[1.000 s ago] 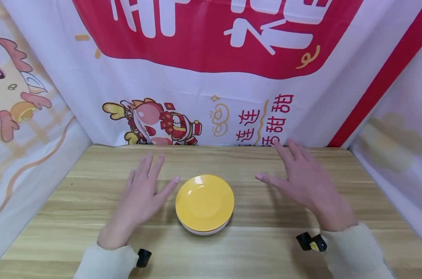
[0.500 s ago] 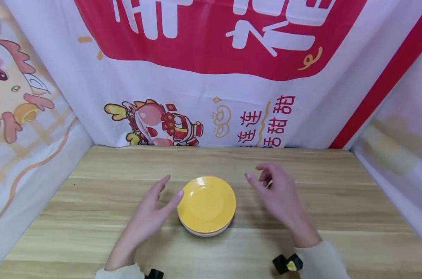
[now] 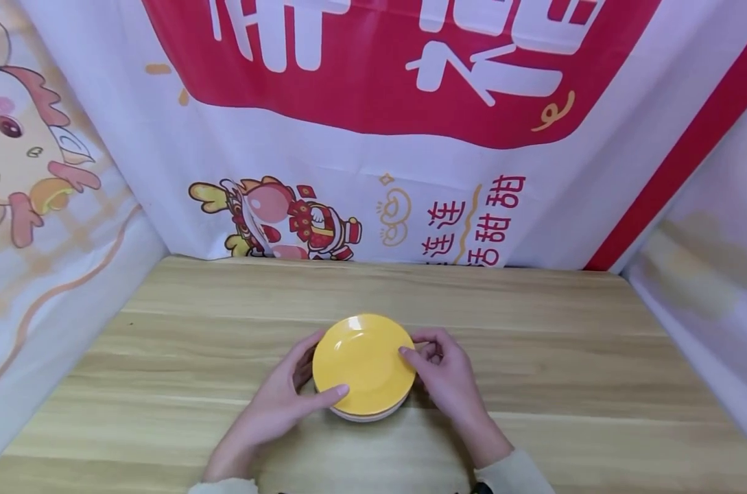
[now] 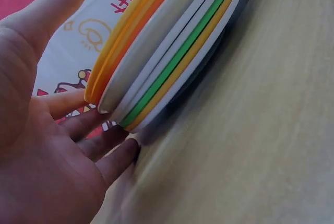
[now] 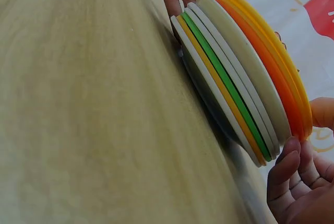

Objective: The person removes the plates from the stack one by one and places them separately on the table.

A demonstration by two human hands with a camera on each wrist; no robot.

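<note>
A stack of several round plates sits on the table, its top a glossy yellow plate [image 3: 363,363]. From the side in the left wrist view, orange, cream [image 4: 148,41], white, green and yellow rims show below it. My left hand [image 3: 280,405] touches the stack's left side with extended fingers; its thumb is over the front rim, apart from the plate in the wrist views. My right hand [image 3: 450,377] pinches the yellow plate at its right edge, thumb on top. In the right wrist view, the right fingers [image 5: 287,166] curl against the upper rims.
The wood-grain table [image 3: 583,384] extends around the stack. A white and red printed cloth [image 3: 373,110] hangs along the back edge. More printed cloth stands at the left [image 3: 58,226] and right [image 3: 706,226] sides.
Both hands have moved inward to the stack from either side. The right hand has gone from spread fingers to a pinch on the yellow plate's edge. The stack has stayed in place.
</note>
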